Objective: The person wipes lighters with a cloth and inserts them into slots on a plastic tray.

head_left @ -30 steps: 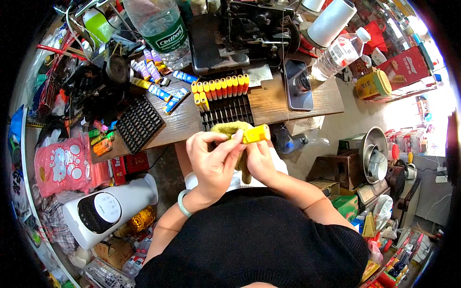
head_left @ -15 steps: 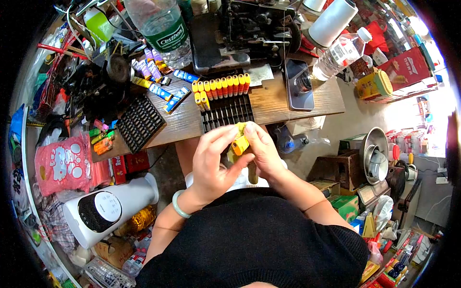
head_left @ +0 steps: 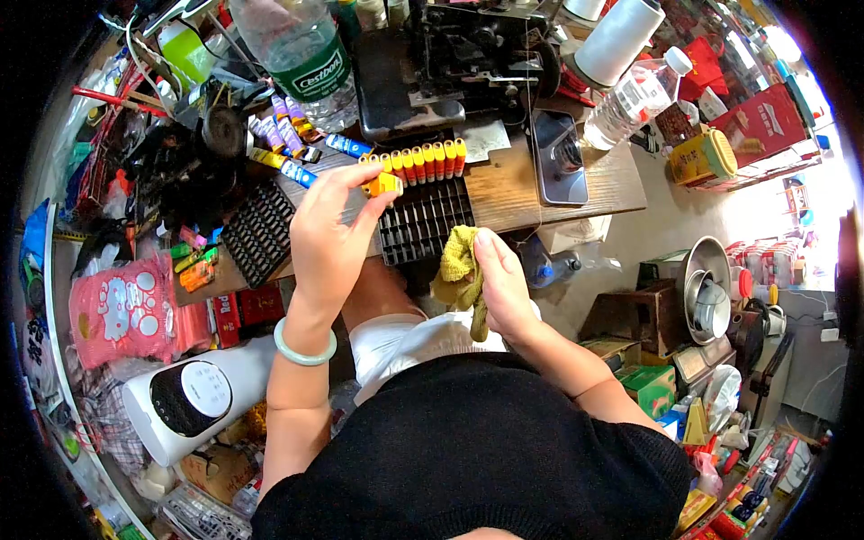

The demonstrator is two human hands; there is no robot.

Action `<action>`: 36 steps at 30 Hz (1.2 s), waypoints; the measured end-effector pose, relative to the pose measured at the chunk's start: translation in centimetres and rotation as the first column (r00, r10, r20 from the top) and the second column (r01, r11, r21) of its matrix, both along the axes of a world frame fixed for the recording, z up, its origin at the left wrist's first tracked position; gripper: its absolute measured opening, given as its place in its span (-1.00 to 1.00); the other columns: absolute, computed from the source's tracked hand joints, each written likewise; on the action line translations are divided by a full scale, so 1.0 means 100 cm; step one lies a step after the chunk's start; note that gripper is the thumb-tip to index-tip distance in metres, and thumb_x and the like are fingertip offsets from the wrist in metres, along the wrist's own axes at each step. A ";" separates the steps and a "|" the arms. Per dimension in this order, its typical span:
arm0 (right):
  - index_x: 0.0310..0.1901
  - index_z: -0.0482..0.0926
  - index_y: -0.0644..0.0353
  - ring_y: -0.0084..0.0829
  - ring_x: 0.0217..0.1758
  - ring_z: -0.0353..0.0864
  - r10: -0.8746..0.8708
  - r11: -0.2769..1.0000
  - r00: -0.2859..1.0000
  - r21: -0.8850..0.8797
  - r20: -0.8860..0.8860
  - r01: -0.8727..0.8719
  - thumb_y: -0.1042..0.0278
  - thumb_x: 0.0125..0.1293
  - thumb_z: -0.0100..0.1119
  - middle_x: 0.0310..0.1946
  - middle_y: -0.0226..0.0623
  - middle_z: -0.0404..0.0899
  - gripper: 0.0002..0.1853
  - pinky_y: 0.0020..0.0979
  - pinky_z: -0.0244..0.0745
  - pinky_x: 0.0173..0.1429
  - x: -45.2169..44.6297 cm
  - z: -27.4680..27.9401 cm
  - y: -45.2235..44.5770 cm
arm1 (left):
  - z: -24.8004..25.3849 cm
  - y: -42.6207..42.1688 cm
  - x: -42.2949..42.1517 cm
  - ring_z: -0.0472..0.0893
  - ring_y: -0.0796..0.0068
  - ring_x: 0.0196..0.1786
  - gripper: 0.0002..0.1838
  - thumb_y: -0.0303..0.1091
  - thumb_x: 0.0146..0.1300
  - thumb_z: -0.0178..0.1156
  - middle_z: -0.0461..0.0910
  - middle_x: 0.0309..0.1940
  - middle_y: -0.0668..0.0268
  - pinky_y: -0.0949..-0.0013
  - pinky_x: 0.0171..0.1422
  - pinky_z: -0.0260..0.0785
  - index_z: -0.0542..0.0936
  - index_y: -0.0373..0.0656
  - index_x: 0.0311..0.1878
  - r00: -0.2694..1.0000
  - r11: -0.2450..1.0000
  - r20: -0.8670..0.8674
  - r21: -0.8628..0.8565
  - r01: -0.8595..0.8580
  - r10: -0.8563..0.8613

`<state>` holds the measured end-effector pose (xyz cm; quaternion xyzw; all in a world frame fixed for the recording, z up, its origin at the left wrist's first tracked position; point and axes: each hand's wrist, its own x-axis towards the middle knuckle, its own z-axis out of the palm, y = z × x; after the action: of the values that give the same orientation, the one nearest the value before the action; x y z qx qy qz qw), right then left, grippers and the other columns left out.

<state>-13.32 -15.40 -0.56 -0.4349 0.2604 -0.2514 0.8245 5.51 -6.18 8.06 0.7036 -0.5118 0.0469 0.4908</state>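
My left hand (head_left: 328, 225), with a pale green bangle on its wrist, is raised over the table's front edge. Between its thumb and fingers is an orange-yellow lighter (head_left: 384, 185), held at the left side of a black slotted tray (head_left: 423, 238). A row of yellow and red lighters (head_left: 427, 163) stands upright along the tray's far side; my fingers hide its left end. The nearer slots are bare. Lower and to the right, my right hand (head_left: 504, 283) grips a crumpled yellow-green cloth (head_left: 461, 261), which hangs down in front of my lap.
A second black tray (head_left: 259, 232) lies left on the table. Behind it are colourful small boxes (head_left: 286, 135) and a large water bottle (head_left: 315, 76). A sewing machine (head_left: 481, 54) stands at the back. A phone (head_left: 560, 160) and a clear bottle (head_left: 634, 99) are on the right.
My hands have come apart. The left hand has carried the lighter from the cloth up and left to the tray; the right hand keeps the cloth near the same spot.
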 end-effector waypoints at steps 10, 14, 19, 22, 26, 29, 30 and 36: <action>0.02 0.53 0.21 -0.63 -0.16 0.59 -0.044 0.998 0.998 0.038 0.039 0.043 0.18 0.66 -0.12 -0.18 -0.43 0.61 -0.70 -0.49 0.56 -0.01 -0.002 0.002 -0.003 | -0.010 -0.007 -0.002 0.62 0.33 -0.02 -0.71 -0.27 0.10 0.47 0.71 -0.20 0.39 0.01 0.41 0.31 0.74 -0.01 -0.07 0.881 0.973 0.457 0.121 -0.196 0.121; 0.02 0.53 0.21 -0.63 -0.16 0.58 -0.021 1.000 0.999 0.009 0.046 0.021 0.18 0.66 -0.12 -0.18 -0.44 0.61 -0.71 -0.49 0.56 -0.01 -0.001 -0.001 -0.005 | -0.013 -0.006 -0.006 0.57 0.37 0.04 -0.69 -0.23 0.09 0.47 0.69 -0.18 0.45 0.02 0.47 0.20 0.75 0.04 -0.06 0.850 0.956 0.502 0.135 -0.260 0.160; 0.02 0.54 0.20 -0.63 -0.17 0.59 -0.013 0.998 0.997 0.061 0.078 0.009 0.17 0.66 -0.11 -0.18 -0.44 0.61 -0.70 -0.48 0.56 -0.02 -0.002 -0.009 -0.006 | -0.011 -0.008 -0.007 0.53 0.32 0.17 -0.69 -0.19 0.09 0.47 0.65 -0.05 0.45 0.00 0.49 0.15 0.76 0.11 -0.06 0.810 0.944 0.552 0.116 -0.310 0.198; 0.02 0.54 0.21 -0.63 -0.18 0.59 -0.037 0.998 0.997 0.047 0.064 0.034 0.16 0.66 -0.10 -0.19 -0.43 0.61 -0.70 -0.48 0.57 -0.03 -0.003 -0.007 -0.006 | -0.015 -0.009 -0.007 0.49 0.29 0.26 -0.70 -0.17 0.09 0.47 0.62 0.01 0.45 -0.01 0.51 0.13 0.76 0.14 -0.07 0.784 0.934 0.583 0.116 -0.339 0.213; 0.02 0.54 0.20 -0.63 -0.18 0.60 -0.038 0.996 0.997 0.085 0.072 0.032 0.16 0.66 -0.10 -0.19 -0.44 0.61 -0.70 -0.49 0.57 -0.04 -0.001 -0.001 -0.005 | -0.020 -0.010 -0.010 0.45 0.30 0.33 -0.70 -0.13 0.10 0.46 0.62 0.02 0.46 -0.02 0.54 0.08 0.76 0.16 -0.07 0.731 0.909 0.633 0.101 -0.405 0.255; 0.02 0.54 0.20 -0.63 -0.18 0.59 -0.035 0.995 0.998 0.094 0.058 0.029 0.16 0.65 -0.10 -0.19 -0.44 0.62 -0.70 -0.49 0.57 -0.05 -0.001 0.000 -0.004 | -0.030 -0.011 -0.013 0.42 0.28 0.37 -0.67 -0.11 0.09 0.47 0.62 0.04 0.46 -0.04 0.57 0.03 0.76 0.18 -0.04 0.692 0.882 0.663 0.098 -0.460 0.287; 0.02 0.54 0.20 -0.63 -0.18 0.59 -0.033 0.995 0.998 0.093 0.061 0.027 0.16 0.65 -0.10 -0.19 -0.44 0.61 -0.70 -0.49 0.57 -0.05 -0.001 0.000 -0.004 | -0.031 -0.012 -0.015 0.41 0.26 0.40 -0.64 -0.11 0.08 0.48 0.62 0.05 0.46 -0.06 0.59 0.00 0.76 0.18 -0.01 0.676 0.871 0.673 0.096 -0.481 0.300; 0.01 0.55 0.22 -0.67 -0.16 0.56 -0.050 0.993 0.999 0.109 -0.017 0.052 0.14 0.64 -0.07 -0.19 -0.45 0.60 -0.69 -0.52 0.52 -0.01 -0.002 0.014 0.000 | -0.024 -0.008 -0.020 0.37 0.16 0.43 -0.53 -0.05 0.13 0.44 0.56 0.22 0.35 -0.09 0.59 -0.02 0.71 0.18 0.14 0.705 0.867 0.650 0.141 -0.478 0.283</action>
<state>-13.54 -15.40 0.80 -0.3840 0.2907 -0.2547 0.8385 3.54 -6.94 5.69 0.8069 -0.4845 0.2943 0.1659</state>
